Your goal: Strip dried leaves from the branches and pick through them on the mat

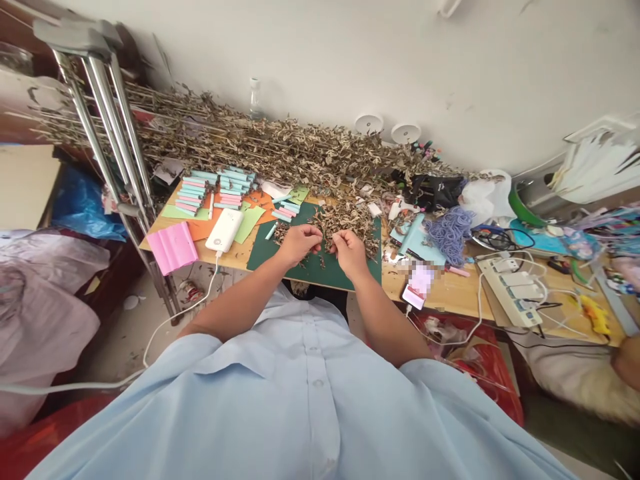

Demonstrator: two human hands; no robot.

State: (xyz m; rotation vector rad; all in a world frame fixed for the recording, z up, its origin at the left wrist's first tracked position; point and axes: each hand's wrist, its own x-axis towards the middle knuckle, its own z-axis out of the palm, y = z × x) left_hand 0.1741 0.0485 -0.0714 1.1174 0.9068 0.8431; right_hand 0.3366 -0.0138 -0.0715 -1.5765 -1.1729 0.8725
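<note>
Over the front of a dark green mat point(345, 275), my left hand point(301, 245) and my right hand point(349, 253) face each other, a small gap apart. Both are closed in a pinch at thumb and forefinger. Small bits of dried leaf show at the fingertips; their exact shape is too small to tell. Just behind the hands a loose pile of dried leaves point(350, 219) lies on the mat. One light blue paper roll point(271, 231) rests at the mat's left side, with a few blue and pink rolls point(286, 212) behind it.
Dried leafy stalks point(280, 143) stretch along the wall. Left are stacked paper rolls point(193, 193), a white power bank point(225, 231), pink paper point(173, 247) and crutches point(100, 87). Right are a phone point(418, 285), purple cord point(449, 233) and a power strip point(510, 291). Another person's arm point(575, 367) shows.
</note>
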